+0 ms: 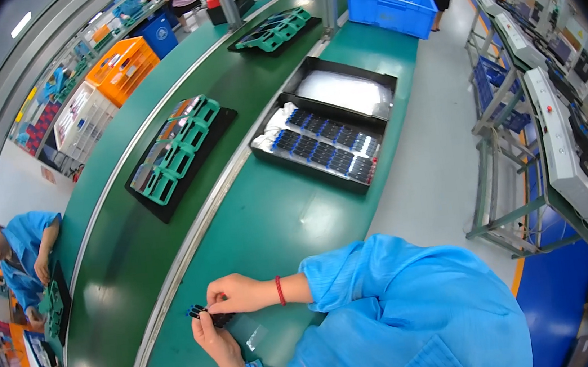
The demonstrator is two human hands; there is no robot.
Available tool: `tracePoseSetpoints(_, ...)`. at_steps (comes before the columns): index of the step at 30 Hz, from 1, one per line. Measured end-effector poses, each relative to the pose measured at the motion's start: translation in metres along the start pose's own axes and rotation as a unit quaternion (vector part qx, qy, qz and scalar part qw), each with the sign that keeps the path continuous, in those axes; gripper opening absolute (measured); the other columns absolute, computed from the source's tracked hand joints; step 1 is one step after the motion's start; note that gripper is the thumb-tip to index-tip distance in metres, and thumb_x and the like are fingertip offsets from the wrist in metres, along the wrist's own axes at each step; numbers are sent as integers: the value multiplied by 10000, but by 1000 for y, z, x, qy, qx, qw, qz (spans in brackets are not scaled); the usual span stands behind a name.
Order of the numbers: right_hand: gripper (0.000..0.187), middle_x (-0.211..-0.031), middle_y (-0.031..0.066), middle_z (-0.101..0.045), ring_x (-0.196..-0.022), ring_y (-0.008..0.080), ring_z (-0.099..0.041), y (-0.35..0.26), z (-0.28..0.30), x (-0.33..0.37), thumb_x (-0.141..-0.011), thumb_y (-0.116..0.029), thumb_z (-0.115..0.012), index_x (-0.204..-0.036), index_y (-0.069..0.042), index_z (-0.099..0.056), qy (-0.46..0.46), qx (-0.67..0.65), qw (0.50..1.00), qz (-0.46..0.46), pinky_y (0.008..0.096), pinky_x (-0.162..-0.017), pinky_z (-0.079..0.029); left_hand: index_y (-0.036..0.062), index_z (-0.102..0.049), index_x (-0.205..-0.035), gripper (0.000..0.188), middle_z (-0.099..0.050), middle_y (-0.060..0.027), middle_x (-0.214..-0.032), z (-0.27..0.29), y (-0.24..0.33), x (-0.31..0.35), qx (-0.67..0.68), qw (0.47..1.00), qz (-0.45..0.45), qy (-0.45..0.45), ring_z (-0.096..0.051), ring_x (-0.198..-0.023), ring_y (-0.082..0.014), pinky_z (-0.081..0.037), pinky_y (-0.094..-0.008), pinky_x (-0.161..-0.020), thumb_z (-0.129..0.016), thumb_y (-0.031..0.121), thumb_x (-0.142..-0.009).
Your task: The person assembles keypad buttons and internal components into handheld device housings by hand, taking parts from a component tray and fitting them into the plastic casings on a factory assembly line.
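My left hand (218, 346), with a blue strap at the wrist, is closed around a small bunch of black parts with blue ends (197, 311). My right hand (240, 293), with a red cord bracelet, pinches at the same bunch from above. The fingers hide much of it, and its exact kind cannot be made out. Dark pieces (222, 320) show just under the hands. A small clear plastic sheet (255, 336) lies on the green worktop (271, 240) beside my left hand.
Farther along, a black box (310, 169) holds rows of similar black parts with blue ends; its other half (349, 92) contains clear sheets. Green frames (178, 149) ride on black boards along the belt. A blue crate (390, 6) stands beyond. A co-worker (26, 250) handles a green frame across the belt.
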State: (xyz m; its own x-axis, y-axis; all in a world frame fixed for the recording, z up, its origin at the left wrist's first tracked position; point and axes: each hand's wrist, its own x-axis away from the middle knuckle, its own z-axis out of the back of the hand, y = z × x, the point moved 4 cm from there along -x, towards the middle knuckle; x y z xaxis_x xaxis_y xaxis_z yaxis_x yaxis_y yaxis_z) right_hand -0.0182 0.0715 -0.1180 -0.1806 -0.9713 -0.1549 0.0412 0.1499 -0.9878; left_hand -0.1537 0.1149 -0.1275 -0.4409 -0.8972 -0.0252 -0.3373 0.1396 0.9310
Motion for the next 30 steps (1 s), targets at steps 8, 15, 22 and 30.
tracePoseSetpoints(8, 151, -777, 30, -635, -713, 67, -563, -10, 2, -13, -844, -149, -680, -910, -18, -647, -57, 71, 996, 20, 236, -623, -483, 12, -552, -787, 204, -455, -29, -665, 18, 29, 1, -313, 944, -103, 12, -401, -634, -83, -339, -264, -545, -534, 154, -932)
tracePoseSetpoints(15, 284, -733, 41, -616, -705, 104, -563, -13, -25, -55, -967, -239, -474, -1063, -24, -632, 11, 35, 999, 11, 255, -672, -461, 49, -599, -896, 150, -575, 33, -810, 88, 51, 0, -26, 992, -14, 123, -502, -741, -46, -404, -207, -673, -522, 165, -953)
tracePoseSetpoints(22, 147, -770, 3, -625, -675, 26, -512, 21, -63, -40, -855, -152, -671, -925, -25, -654, -65, 16, 997, -34, 189, -590, -429, 49, -617, -906, 179, -575, 32, -814, 91, 10, 3, -15, 995, 18, 93, -481, -757, -45, -395, -209, -695, -551, 213, -941)
tracePoseSetpoints(30, 202, -820, 53, -648, -767, 102, -583, 20, -65, -36, -896, -236, -611, -910, -41, -660, -156, 90, 983, 38, 277, -676, -496, 34, -574, -743, 236, -507, 17, -714, 85, 16, 8, -208, 974, -34, 77, -451, -686, -81, -384, -265, -595, -570, 200, -911)
